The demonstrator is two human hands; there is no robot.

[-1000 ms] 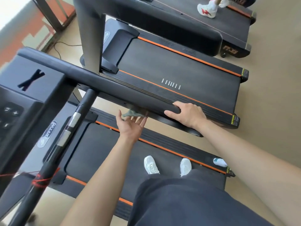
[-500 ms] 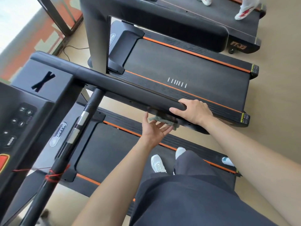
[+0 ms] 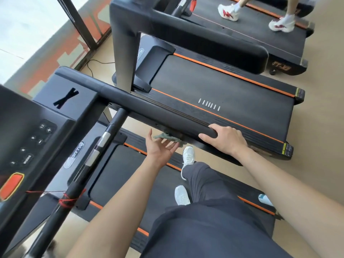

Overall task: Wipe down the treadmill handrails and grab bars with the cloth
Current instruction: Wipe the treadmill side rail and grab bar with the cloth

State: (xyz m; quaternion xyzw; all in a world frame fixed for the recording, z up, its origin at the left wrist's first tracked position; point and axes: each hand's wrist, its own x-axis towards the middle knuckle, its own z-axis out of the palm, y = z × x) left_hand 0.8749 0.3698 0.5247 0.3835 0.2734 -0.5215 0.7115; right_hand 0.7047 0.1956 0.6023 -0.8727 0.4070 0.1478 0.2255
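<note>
Well, the right hand [image 3: 223, 139] sits near the free end of the handrail [image 3: 158, 112], fingers curled over its top. Under the rail the left hand [image 3: 160, 148] lies palm up, fingers straight, pressing the cloth [image 3: 168, 137] to the underside (only a grey-green scrap shows). Bare rail runs on toward the console [image 3: 37, 127]. Since half a second ago the left hand has slid away from the right, toward the console.

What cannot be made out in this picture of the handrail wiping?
1. Head view: most of the cloth, hidden under the handrail.
2. Head view: the handrail's underside above the left hand, hidden by the handrail itself.
3. Head view: the console, cut off by the left edge.
</note>
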